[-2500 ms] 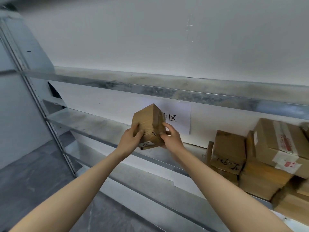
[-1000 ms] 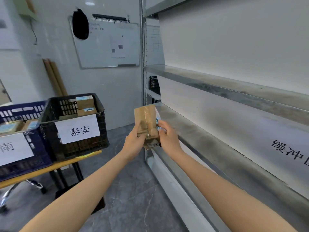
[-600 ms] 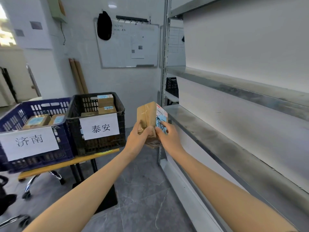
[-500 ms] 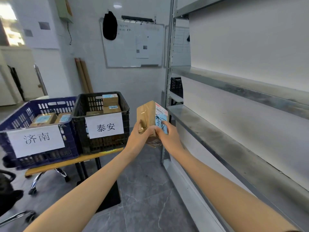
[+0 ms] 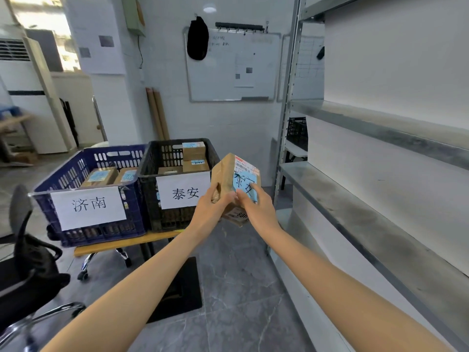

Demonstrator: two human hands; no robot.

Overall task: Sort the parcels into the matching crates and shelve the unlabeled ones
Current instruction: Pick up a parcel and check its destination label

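Observation:
I hold a small cardboard parcel in front of me with both hands. Its right face carries a blue label with handwritten characters and a barcode sticker. My left hand grips its left side and my right hand grips the labelled side from below. Just left of the parcel stands a black crate with a white sign reading 泰安, holding several labelled parcels. A blue crate signed 济南 sits beside it with a couple of parcels inside.
Both crates rest on a low wooden table. Grey metal shelving runs along the right, its upright post near the parcel. A black office chair stands at lower left. A whiteboard hangs on the far wall.
My view has swung left from the shelf with stacked boxes to the crates. The parcel has turned in my hands so that its blue label faces me.

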